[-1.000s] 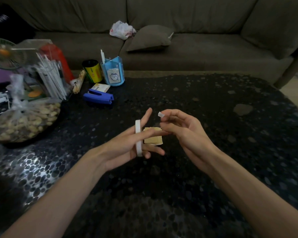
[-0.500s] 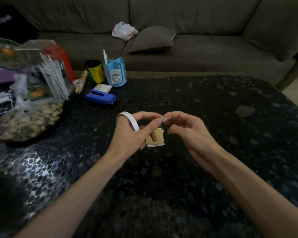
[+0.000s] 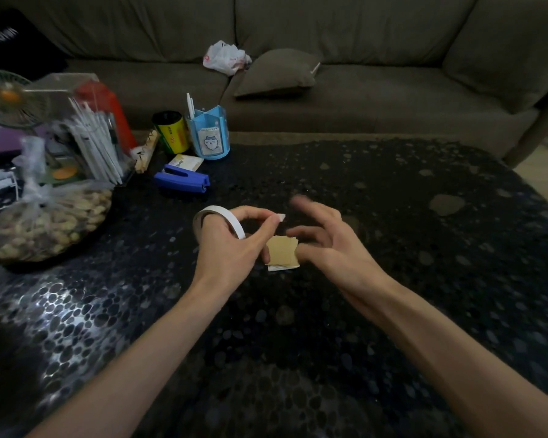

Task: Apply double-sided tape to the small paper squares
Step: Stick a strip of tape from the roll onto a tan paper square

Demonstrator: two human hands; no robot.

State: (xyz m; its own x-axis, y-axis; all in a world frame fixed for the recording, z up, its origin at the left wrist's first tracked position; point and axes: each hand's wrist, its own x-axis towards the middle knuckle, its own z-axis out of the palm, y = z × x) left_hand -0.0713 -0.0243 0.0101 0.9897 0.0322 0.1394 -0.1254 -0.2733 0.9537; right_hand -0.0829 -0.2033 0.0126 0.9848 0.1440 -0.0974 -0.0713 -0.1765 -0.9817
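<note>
A small stack of tan paper squares point(image 3: 281, 251) lies on the dark pebbled table point(image 3: 393, 248) between my hands. My left hand point(image 3: 231, 245) wears the white roll of double-sided tape point(image 3: 220, 218) looped around its fingers and pinches a small white piece of tape point(image 3: 280, 217) between thumb and forefinger, just above the squares. My right hand point(image 3: 326, 245) hovers to the right of the squares with fingers spread and blurred, holding nothing.
A blue stapler point(image 3: 182, 181), a blue pen holder point(image 3: 208, 134), a yellow can point(image 3: 171, 131) and a small card box point(image 3: 185, 161) stand at the back left. A bag of nuts point(image 3: 45, 219) and a clear box of white sticks point(image 3: 89, 147) fill the left edge. A sofa point(image 3: 361, 74) runs behind.
My right hand has let go of the small tape piece and opened, moving right. The piece stays in my left fingertips, and that hand has turned palm down.
</note>
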